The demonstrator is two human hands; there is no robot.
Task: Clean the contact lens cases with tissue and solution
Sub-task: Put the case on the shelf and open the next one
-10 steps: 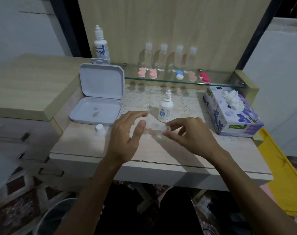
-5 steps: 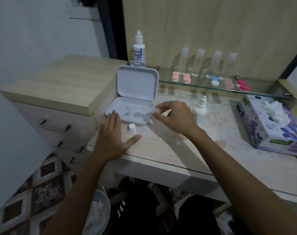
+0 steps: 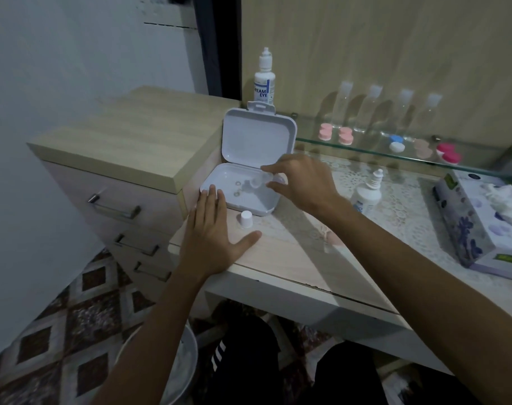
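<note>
right hand is pinching a blurry clear lens case over the open white box; left hand is lying flat on the counter; bottle label is reading "eye".

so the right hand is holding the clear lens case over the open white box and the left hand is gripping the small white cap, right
Not quite. In the head view the left hand lies flat on the desk, and the small white cap stands untouched beside it. The right hand does hold the clear lens case over the open white box.

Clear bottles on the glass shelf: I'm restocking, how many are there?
4, in a row along the back wall: first, second, third, fourth. None looks hidden.
</note>
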